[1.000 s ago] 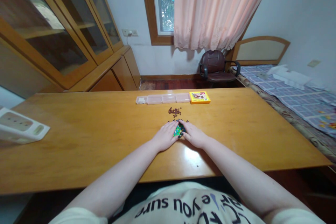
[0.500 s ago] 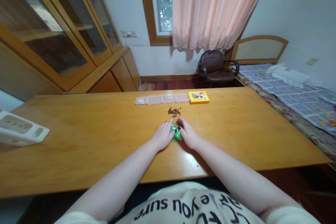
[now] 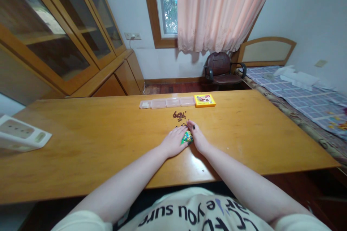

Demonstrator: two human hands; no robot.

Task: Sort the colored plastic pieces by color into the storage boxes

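Note:
A small heap of tiny green, blue, yellow and white pieces point(image 3: 187, 137) lies on the table, partly covered by my hands. My left hand point(image 3: 175, 140) rests low against the heap's left side, its fingers stretched forward over part of it. On the other side, my right hand point(image 3: 198, 138) stands on edge with straight fingers, walling in the pieces. The fingertips of both hands nearly meet at the far side of the heap. Just beyond them lies a scatter of small dark brown pieces point(image 3: 179, 115).
A clear plastic compartment box point(image 3: 166, 103) lies behind the brown pieces, beside a yellow box point(image 3: 205, 101). At the table's left stands a white device point(image 3: 23, 133). A few stray specks dot the wooden table point(image 3: 108, 126). Beyond are a chair point(image 3: 219, 68) and a bed point(image 3: 292, 83).
My left hand has shifted right and lies farther over the coloured heap. The heap has moved slightly right, and my right hand has turned more onto its edge.

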